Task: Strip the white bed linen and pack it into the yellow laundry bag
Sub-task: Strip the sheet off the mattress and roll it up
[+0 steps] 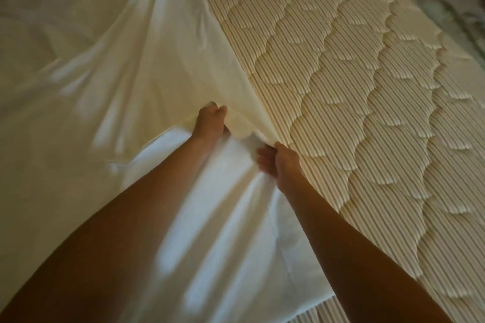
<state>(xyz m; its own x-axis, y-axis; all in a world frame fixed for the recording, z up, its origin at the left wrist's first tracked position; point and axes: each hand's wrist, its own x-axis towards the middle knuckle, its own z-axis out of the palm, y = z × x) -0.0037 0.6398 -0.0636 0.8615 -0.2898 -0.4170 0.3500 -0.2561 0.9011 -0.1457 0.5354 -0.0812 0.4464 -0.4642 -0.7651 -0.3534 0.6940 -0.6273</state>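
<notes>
The white sheet is lying bunched over the left part of the bed, its turned-back edge running diagonally against the bare striped mattress. The left hand is gripping a gathered fold, and the right hand is pinching the edge just beside it. With 2 grips this close, the far cloth is likely dragging and could snag if a corner is still tucked. Open room is lying to the right; the yellow bag is not showing.
</notes>
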